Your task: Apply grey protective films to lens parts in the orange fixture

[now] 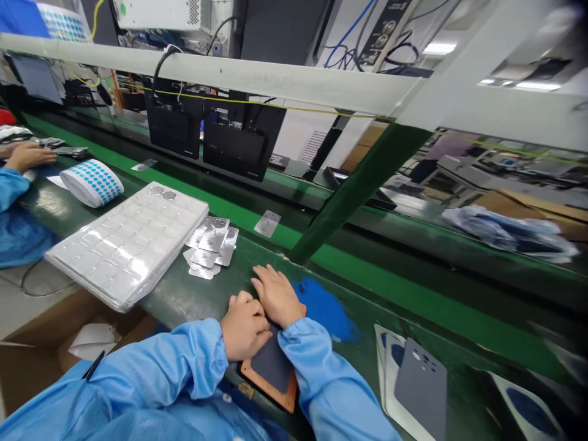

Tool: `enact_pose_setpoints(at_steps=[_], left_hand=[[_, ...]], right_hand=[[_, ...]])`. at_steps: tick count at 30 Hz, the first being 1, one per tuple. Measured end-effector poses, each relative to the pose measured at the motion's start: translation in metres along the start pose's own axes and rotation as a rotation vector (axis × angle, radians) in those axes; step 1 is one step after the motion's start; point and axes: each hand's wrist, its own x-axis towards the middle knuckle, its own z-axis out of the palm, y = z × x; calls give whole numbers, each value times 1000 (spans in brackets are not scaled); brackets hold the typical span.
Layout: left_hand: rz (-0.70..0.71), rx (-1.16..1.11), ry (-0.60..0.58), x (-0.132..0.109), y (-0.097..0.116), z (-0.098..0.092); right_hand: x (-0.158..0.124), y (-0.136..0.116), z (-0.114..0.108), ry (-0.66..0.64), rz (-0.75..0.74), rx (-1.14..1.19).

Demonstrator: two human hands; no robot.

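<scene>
A dark flat panel (274,361) lies in an orange frame (269,387) at the bench's near edge. My left hand (245,326) rests on its upper left part, fingers curled and pressed together; whatever is under the fingertips is hidden. My right hand (277,296) lies over the frame's upper end, palm down, with its fingers stretched out. Beside the frame, a blue patch (326,309) marks the green bench. Silvery cards (214,236) lie in a loose pile up and to the left of my hands.
A stack of clear trays (133,239) and a roll of blue-dotted labels (94,182) are at left. Grey panels (421,386) lie at right. A green post (358,190) rises behind my hands. Another person's hand (31,157) is at far left; a cardboard box (37,367) sits below.
</scene>
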Motion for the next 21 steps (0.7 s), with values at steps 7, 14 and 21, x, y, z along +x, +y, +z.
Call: enact_pose_setpoints(at_steps=[7,14,21], left_hand=[[-48,-11,73,-17,7,0],[-89,-1,36,-41,14,-13],[-149,-61,-23,-50,20,-33]], right_hand=[[-4,-6,4,109,-14,-46],[-54,-19,-28,442,61,-57],[-171,-36,-2,325,308,44]])
